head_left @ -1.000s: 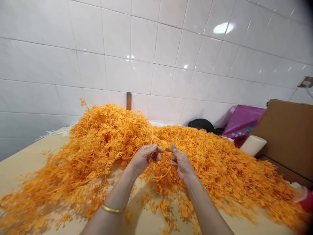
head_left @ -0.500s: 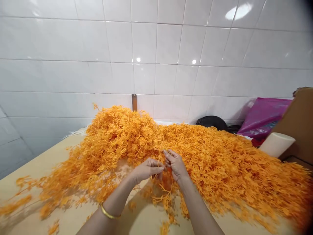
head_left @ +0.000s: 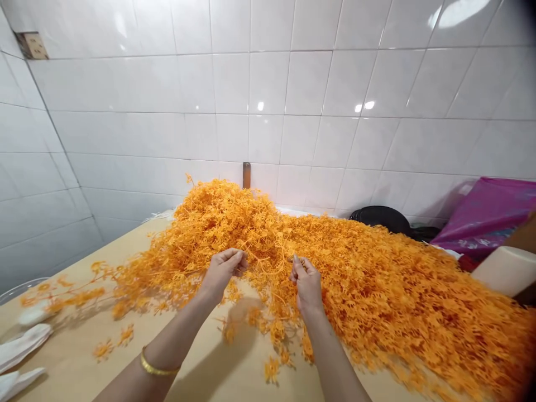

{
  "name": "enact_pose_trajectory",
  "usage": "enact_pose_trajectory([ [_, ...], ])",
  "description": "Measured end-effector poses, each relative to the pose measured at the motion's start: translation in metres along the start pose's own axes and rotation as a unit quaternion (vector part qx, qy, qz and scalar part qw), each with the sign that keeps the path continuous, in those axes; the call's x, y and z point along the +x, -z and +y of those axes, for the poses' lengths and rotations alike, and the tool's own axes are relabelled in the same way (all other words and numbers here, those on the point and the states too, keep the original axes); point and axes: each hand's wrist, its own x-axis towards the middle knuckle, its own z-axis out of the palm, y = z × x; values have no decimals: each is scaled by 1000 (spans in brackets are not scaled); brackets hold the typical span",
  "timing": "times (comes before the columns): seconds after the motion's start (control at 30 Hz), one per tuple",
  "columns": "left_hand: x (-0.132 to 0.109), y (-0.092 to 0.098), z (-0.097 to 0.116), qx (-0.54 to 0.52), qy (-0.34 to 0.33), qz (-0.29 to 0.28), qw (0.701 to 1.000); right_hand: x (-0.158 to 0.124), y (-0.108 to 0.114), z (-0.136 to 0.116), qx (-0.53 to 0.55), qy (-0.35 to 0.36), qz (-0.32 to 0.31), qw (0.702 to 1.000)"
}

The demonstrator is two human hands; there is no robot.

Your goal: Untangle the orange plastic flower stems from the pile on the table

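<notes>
A big heap of orange artificial flower sprays (head_left: pixel 402 279), with thin plastic stems and small frilly heads, covers the table's middle and right. A taller clump (head_left: pixel 218 212) rises at the back left. My left hand (head_left: pixel 224 271), with a gold bangle on its forearm, is closed in a pinch just in front of that clump. A thin orange stem (head_left: pixel 257 261) runs from its fingertips toward the middle. My right hand (head_left: pixel 307 282) is also pinched, at the left edge of the right-hand heap, where a curved orange stem meets its fingertips. The exact grip points are too small to make out.
Loose flower heads (head_left: pixel 103 349) lie on the tan tabletop (head_left: pixel 201 374). White cloth-like pieces (head_left: pixel 23 346) sit at the left edge. Along the tiled wall are a brown strip (head_left: pixel 247 175), a black round item (head_left: pixel 381 218), a purple bag (head_left: pixel 486 215) and a white roll (head_left: pixel 505 271).
My hands have drawn apart, the left moving left and up, the right slightly right. The stem once upright between them now lies sideways. The view has turned left.
</notes>
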Motion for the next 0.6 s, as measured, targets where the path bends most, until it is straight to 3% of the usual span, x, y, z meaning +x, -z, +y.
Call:
enact_pose_trajectory([
  [0.17, 52, -20, 0, 96, -16, -11, 995, -4, 4, 2, -33, -13, -29, 999],
  [0.33, 115, -21, -10, 152, 21, 8, 988, -9, 15, -10, -36, -45, -47, 997],
  [0.43, 131, -17, -21, 182, 26, 10, 983, -14, 22, -26, -9, -57, -42, 997],
  [0.6, 138, -13, -26, 225, -2, -1, 974, -32, 31, -58, -5, -38, -46, 998],
])
